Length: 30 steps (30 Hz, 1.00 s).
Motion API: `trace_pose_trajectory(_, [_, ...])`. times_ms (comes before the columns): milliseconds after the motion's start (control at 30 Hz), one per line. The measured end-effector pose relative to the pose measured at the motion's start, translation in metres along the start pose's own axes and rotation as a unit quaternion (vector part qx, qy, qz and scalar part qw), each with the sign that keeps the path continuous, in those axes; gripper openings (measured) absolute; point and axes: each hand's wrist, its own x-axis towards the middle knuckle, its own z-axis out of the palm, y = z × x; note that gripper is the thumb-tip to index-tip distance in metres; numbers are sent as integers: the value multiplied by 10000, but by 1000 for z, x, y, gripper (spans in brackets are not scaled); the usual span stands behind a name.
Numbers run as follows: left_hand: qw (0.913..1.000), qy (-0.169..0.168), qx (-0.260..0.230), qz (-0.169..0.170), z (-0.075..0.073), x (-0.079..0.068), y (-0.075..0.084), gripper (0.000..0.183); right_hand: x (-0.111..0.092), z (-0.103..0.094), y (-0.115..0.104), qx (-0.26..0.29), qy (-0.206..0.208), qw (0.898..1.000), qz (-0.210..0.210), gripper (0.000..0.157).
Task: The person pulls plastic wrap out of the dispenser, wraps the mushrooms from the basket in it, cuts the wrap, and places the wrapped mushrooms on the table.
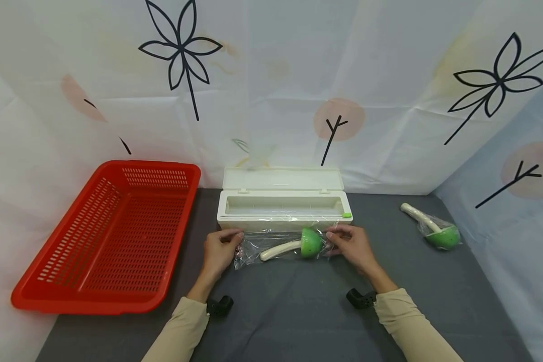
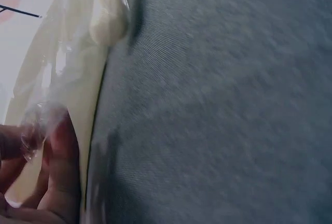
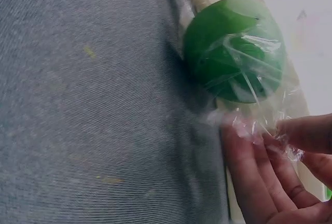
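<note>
A mushroom-shaped piece with a green, dotted cap and a long cream stem (image 1: 311, 243) lies across a sheet of clear cling film (image 1: 252, 245). My left hand (image 1: 219, 251) pinches the film's left end between thumb and fingers, beyond the stem tip. At the other end, my right hand (image 1: 350, 246) pinches bunched film just past the cap. The right wrist view shows film stretched over the green cap (image 3: 233, 50). In the left wrist view, the stem tip (image 2: 109, 24) shows through film. Directly behind stands a white cling film dispenser (image 1: 285, 221), its lid (image 1: 282, 179) raised.
A large red plastic basket (image 1: 163, 281) stands on the left of the grey-covered table (image 1: 289, 322). On the right lies a second green-capped mushroom piece (image 1: 443, 237), its cap wrapped in film. A green slider (image 1: 346, 215) sits at the dispenser's right end. Patterned white cloth (image 1: 276, 100) hangs behind.
</note>
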Motion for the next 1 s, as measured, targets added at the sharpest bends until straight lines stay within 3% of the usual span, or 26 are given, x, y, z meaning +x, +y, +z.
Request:
trace_pose_trajectory(67, [9998, -166, 114, 86, -2, -2, -2, 18, 0, 1, 0, -103, -54, 9999, 111, 21])
trace_pose_trajectory(167, [9975, -703, -74, 76, -7, -7, -3, 29, -1, 2, -1, -501, -199, 9980, 320, 24])
trace_pose_trajectory(333, [9843, -1668, -421, 385, -15, -14, -7, 47, -4, 0, -5, -739, -592, 9944, 462, 28])
trace_pose_trajectory(400, [9829, -1680, -457, 601, -16, -15, -8, 46, -5, -1, -5, -621, -711, 9944, 481, 28])
trace_pose_trajectory(500, [9859, -1360, -631, 741, -15, -14, -7, 30, -6, -2, -4, -356, -756, 9955, 454, 28])
trace_pose_trajectory(567, [9859, -1160, -1032, 621, -13, -13, -4, 23, -5, -3, -4, -79, -646, 9968, 454, 28])
trace_pose_trajectory(633, [9804, -1163, -1543, 376, -13, -12, 0, 24, -4, -3, -3, 245, -483, 9976, 436, 30])
trace_pose_trajectory(733, [9651, -1325, -2250, -212, -15, -9, 4, 28, -3, -4, -5, 631, -219, 9968, 444, 32])
trace_pose_trajectory(800, [9553, -1520, -2470, -568, -17, -7, 6, 29, -3, -6, -9, 714, -140, 9963, 464, 32])
trace_pose_trajectory(900, [9487, -1835, -2436, -839, -20, -5, 7, 31, -4, -9, -14, 682, -189, 9962, 513, 29])
trace_pose_trajectory(1000, [9576, -2067, -1946, -494, -22, -6, 9, 34, -4, -13, -17, 581, -448, 9961, 484, 30])
